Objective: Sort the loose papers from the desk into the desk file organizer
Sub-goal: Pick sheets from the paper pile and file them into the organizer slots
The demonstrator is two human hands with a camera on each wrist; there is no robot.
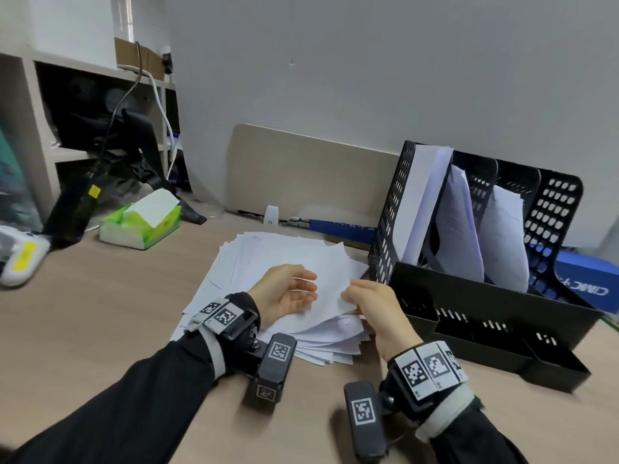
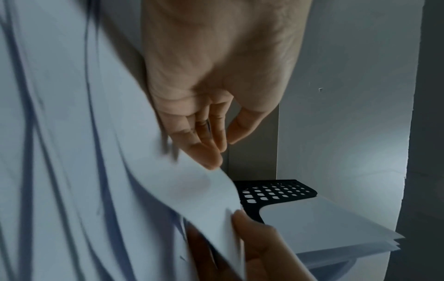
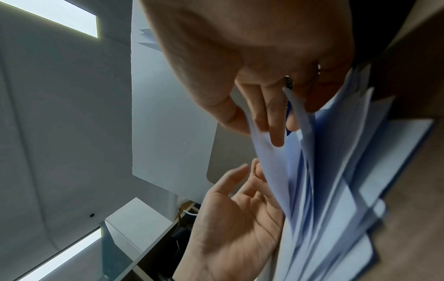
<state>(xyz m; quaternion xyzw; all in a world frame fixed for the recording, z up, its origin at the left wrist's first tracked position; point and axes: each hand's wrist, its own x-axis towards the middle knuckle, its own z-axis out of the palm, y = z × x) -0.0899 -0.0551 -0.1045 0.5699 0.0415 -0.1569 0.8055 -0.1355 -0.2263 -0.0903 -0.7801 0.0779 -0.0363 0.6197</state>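
Note:
A messy stack of loose white papers point(image 1: 268, 259) lies in the middle of the desk. My right hand point(image 1: 351, 298) pinches the right edge of the top few sheets point(image 3: 271, 157) between thumb and fingers and lifts them off the stack. Just left of it, my left hand point(image 1: 301, 289) lies palm up with relaxed fingers, fingertips touching the raised sheet point(image 2: 192, 190). The black perforated file organizer point(image 1: 485, 296) stands at the right, close to my right hand. Its upright slots hold white papers point(image 1: 425, 195). The organizer's mesh point(image 2: 276, 192) shows past the sheet in the left wrist view.
A green tissue box point(image 1: 140, 222) and a white device point(image 1: 20, 259) sit at the left. Behind them are a black stand with cables point(image 1: 134, 145) and shelves. A beige panel point(image 1: 301, 175) leans on the wall. A blue box point(image 1: 589, 279) lies behind the organizer.

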